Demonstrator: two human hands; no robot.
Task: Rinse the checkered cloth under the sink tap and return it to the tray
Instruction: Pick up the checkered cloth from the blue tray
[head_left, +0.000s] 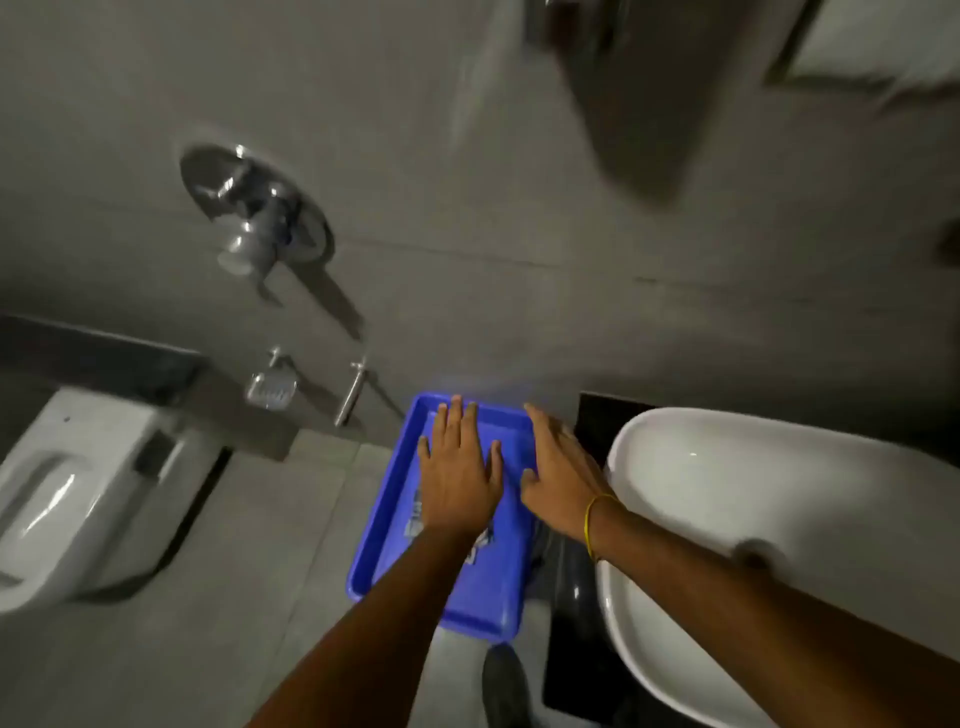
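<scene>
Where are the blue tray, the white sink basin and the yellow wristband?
blue tray (475, 616): head view, bare floor near its front rim.
white sink basin (727, 467): head view, inner bowl surface.
yellow wristband (589, 525): head view, band across the right wrist.

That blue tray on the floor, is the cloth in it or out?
In, it seems: a patterned patch shows on the blue tray floor, between the left hand and its forearm. Too blurred and covered to call it the checkered cloth for certain.

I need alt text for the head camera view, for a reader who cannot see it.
Two bare hands, left hand and right hand, are held open and flat above a blue tray on a grey bathroom floor. A white sink is on the right, a toilet on the left. Something patterned lies in the tray, mostly hidden.
</scene>
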